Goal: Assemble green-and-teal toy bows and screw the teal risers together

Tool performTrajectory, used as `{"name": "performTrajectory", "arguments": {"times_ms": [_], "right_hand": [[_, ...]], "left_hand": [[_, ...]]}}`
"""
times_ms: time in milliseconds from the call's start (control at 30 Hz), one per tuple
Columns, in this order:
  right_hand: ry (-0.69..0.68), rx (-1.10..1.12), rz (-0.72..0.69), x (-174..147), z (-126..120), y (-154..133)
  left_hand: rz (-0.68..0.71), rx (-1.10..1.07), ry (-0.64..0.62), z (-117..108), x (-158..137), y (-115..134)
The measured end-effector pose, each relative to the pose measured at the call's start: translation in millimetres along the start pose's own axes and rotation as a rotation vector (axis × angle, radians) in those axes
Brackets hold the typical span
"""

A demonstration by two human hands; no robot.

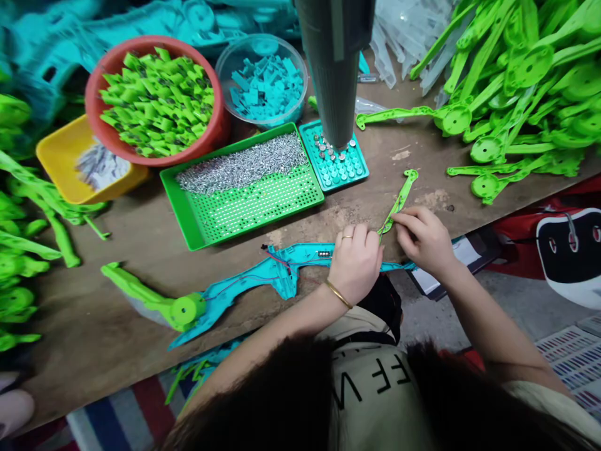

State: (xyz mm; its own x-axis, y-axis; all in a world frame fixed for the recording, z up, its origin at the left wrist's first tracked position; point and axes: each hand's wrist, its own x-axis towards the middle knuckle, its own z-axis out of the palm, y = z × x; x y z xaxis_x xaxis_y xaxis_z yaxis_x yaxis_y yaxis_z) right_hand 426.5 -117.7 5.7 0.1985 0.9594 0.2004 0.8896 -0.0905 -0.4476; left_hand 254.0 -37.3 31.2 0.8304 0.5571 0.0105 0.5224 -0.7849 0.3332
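A blue plastic toy bow body (244,279) lies along the table's front edge, with thin wires and a small row of metal springs or contacts set in it. My left hand (357,263) is closed over its right part, and its fingertips reach a green plastic arm (401,194). The thumb and forefinger of my right hand (425,241) pinch at the lower side of that arm. A dark thin line, perhaps a wire, runs along the arm there. At the body's left end sits another green arm (154,297) with a round hub. My fingers hide the joint.
Behind my hands stand a green tray of screws (248,181), a teal tray of small round parts (345,172), a red bowl (218,119), a clear tub (223,75) and a yellow bin (56,150). A dark grey column (335,75) hangs overhead. Green arms (530,69) pile right.
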Motion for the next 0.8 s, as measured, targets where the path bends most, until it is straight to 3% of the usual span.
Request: {"name": "performTrajectory", "arguments": {"times_ms": [433,600,800], "right_hand": [[0.025,-0.003,0.032,8,2,7],[0.047,-0.146,-0.019,12,0,21],[0.058,-0.115,-0.049,10,-1,20]], "left_hand": [[0.065,-0.061,-0.066,7,15,3],[0.1,-0.081,-0.119,13,20,1],[0.087,-0.063,-0.202,7,31,2]]}}
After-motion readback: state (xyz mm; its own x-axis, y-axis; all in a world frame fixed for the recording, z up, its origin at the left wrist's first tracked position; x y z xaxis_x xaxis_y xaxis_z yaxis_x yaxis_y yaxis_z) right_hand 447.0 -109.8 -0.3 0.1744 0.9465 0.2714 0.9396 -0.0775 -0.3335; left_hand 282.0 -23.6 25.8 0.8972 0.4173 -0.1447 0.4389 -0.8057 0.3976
